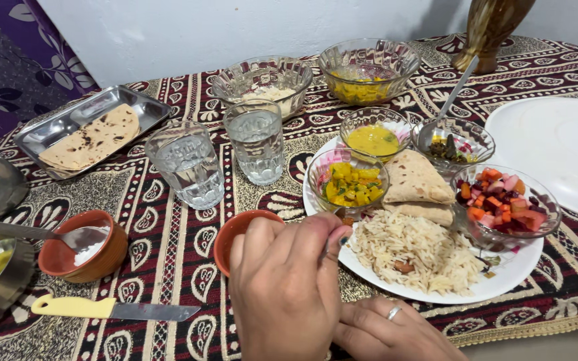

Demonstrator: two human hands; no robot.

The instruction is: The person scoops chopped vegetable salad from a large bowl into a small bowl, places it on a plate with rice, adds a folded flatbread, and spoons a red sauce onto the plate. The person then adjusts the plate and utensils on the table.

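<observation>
Covering the table, a patterned maroon cloth (168,254) carries a white plate (503,274) at three o'clock, two water glasses (188,167) at eleven and two clay cups (232,230). The left hand (285,287), fingers pinched together, hovers over the nearer cup; the ringed right hand (389,331) rests flat at six.

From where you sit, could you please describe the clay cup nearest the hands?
Start at the round white plate of rice. Just left of it stands a small orange clay cup, partly behind the left hand. Unlike the other clay cup, it has no spoon.
</observation>
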